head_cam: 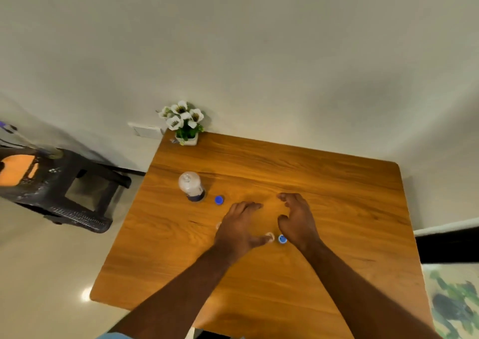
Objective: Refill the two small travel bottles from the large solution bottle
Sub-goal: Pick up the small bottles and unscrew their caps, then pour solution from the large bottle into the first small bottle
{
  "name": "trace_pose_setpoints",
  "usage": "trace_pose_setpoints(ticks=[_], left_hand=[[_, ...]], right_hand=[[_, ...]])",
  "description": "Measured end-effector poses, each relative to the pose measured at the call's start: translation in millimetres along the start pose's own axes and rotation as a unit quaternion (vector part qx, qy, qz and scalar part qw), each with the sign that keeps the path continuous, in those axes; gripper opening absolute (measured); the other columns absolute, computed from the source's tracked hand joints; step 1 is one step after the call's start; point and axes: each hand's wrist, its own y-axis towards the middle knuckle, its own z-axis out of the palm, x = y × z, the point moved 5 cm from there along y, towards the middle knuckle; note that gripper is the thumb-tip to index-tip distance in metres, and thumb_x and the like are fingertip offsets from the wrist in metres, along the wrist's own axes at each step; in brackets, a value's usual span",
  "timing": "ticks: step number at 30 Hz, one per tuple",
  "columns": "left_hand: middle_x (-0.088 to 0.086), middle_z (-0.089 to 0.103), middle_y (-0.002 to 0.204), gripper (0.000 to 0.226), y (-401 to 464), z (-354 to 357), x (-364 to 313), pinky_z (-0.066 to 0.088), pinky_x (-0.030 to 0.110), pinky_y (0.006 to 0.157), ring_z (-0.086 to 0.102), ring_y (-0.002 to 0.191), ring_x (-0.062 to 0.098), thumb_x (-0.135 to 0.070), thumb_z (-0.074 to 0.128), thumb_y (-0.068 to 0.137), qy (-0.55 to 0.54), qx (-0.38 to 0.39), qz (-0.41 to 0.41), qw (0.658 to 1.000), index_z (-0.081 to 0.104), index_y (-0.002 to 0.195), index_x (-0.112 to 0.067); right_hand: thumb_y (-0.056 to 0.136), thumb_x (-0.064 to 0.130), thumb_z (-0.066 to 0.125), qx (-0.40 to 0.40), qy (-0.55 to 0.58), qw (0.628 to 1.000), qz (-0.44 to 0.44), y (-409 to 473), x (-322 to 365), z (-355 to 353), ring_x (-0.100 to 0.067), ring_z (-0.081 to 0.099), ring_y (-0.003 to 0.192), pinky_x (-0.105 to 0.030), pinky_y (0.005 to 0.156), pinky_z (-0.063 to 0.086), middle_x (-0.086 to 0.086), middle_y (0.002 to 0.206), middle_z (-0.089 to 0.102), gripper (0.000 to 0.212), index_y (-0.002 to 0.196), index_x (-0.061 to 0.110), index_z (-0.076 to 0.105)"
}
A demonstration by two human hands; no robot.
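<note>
Solution bottle (191, 186) upright, beyond left hand (239, 228), apart

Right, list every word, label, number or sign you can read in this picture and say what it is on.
No text can be read.
Large clear solution bottle with a dark band at its base, on the brown wooden table: label too blurred to read.
Round blue caps: no marking can be made out.
White wall plate beside the white flower pot: no marking can be made out.

No legible text; large bottle (191, 186) label too blurred.
</note>
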Motion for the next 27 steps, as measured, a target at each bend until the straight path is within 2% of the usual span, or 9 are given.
trace_pose_setpoints(ticks=[3, 6, 11, 14, 17, 20, 22, 24, 27], left_hand=[[-0.008, 0.052, 0.14, 0.088, -12, -26, 18, 0.037, 0.028, 0.108, 0.041, 0.132, 0.01, -0.066, 0.079, 0.065, -0.021, -0.036, -0.017, 0.999, 0.051, 0.14, -0.031], [-0.009, 0.052, 0.14, 0.091, -28, -42, 46, 0.041, 0.03, 0.107, 0.042, 0.13, 0.011, -0.071, 0.077, 0.062, -0.034, -0.046, -0.055, 0.997, 0.05, 0.14, -0.03], [-0.005, 0.051, 0.141, 0.099, -56, -52, 98, 0.039, 0.033, 0.108, 0.041, 0.13, 0.016, -0.068, 0.079, 0.057, -0.057, -0.032, -0.127, 0.99, 0.049, 0.141, -0.024], [-0.004, 0.049, 0.144, 0.097, -65, -53, 122, 0.038, 0.036, 0.11, 0.04, 0.134, 0.018, -0.058, 0.087, 0.06, -0.065, -0.009, -0.156, 0.986, 0.047, 0.143, -0.025], [-0.004, 0.049, 0.145, 0.096, -66, -53, 136, 0.038, 0.034, 0.11, 0.04, 0.135, 0.018, -0.055, 0.087, 0.062, -0.068, 0.004, -0.163, 0.984, 0.045, 0.143, -0.028], [-0.006, 0.048, 0.146, 0.093, -63, -53, 145, 0.034, 0.027, 0.107, 0.038, 0.135, 0.016, -0.053, 0.087, 0.063, -0.067, 0.008, -0.163, 0.984, 0.046, 0.144, -0.029], [-0.007, 0.048, 0.146, 0.092, -61, -54, 148, 0.032, 0.025, 0.105, 0.038, 0.134, 0.015, -0.051, 0.087, 0.064, -0.07, 0.01, -0.16, 0.985, 0.047, 0.143, -0.03], [-0.007, 0.048, 0.145, 0.09, -57, -55, 149, 0.034, 0.026, 0.105, 0.038, 0.134, 0.015, -0.051, 0.087, 0.064, -0.072, 0.013, -0.156, 0.985, 0.048, 0.142, -0.031], [-0.008, 0.048, 0.144, 0.087, -51, -55, 152, 0.036, 0.028, 0.105, 0.039, 0.132, 0.014, -0.051, 0.086, 0.064, -0.073, 0.02, -0.151, 0.986, 0.05, 0.141, -0.031]], right_hand=[[0.077, 0.004, 0.068, -0.015, 0.02, 0.998, -0.053, 18, 44, 10, -0.023, 0.058, 0.116, -0.043, 0.094, 0.053, -0.002, 0.126, 0.06, 0.053, 0.128, 0.017, 0.061], [0.08, 0.017, 0.074, 0.013, 0.039, 0.996, -0.08, 33, 83, 39, -0.019, 0.058, 0.116, -0.04, 0.093, 0.054, -0.001, 0.127, 0.06, 0.053, 0.131, 0.02, 0.059], [0.076, 0.014, 0.081, 0.1, 0.081, 0.991, -0.048, 53, 119, 106, -0.02, 0.055, 0.126, -0.037, 0.102, 0.049, -0.005, 0.14, 0.057, 0.071, 0.141, 0.012, 0.051], [0.073, 0.016, 0.086, 0.142, 0.083, 0.986, -0.04, 63, 128, 139, -0.022, 0.049, 0.134, -0.041, 0.106, 0.047, -0.008, 0.148, 0.049, 0.086, 0.147, 0.011, 0.042], [0.066, 0.018, 0.092, 0.157, 0.101, 0.982, -0.033, 74, 133, 163, -0.024, 0.046, 0.136, -0.044, 0.111, 0.042, -0.008, 0.151, 0.046, 0.1, 0.15, 0.012, 0.038], [0.06, 0.02, 0.095, 0.158, 0.126, 0.979, -0.034, 81, 135, 179, -0.022, 0.047, 0.134, -0.04, 0.113, 0.041, -0.007, 0.149, 0.048, 0.106, 0.149, 0.013, 0.038], [0.059, 0.02, 0.096, 0.153, 0.139, 0.978, -0.033, 83, 136, 185, -0.019, 0.049, 0.131, -0.033, 0.111, 0.041, -0.005, 0.145, 0.051, 0.104, 0.148, 0.013, 0.042], [0.062, 0.017, 0.094, 0.142, 0.147, 0.978, -0.035, 84, 137, 188, -0.018, 0.055, 0.124, -0.026, 0.101, 0.045, -0.002, 0.134, 0.059, 0.09, 0.141, 0.014, 0.049], [0.065, 0.02, 0.092, 0.126, 0.152, 0.98, -0.037, 86, 140, 186, -0.02, 0.061, 0.114, -0.03, 0.093, 0.052, 0.003, 0.122, 0.064, 0.076, 0.132, 0.017, 0.056]])
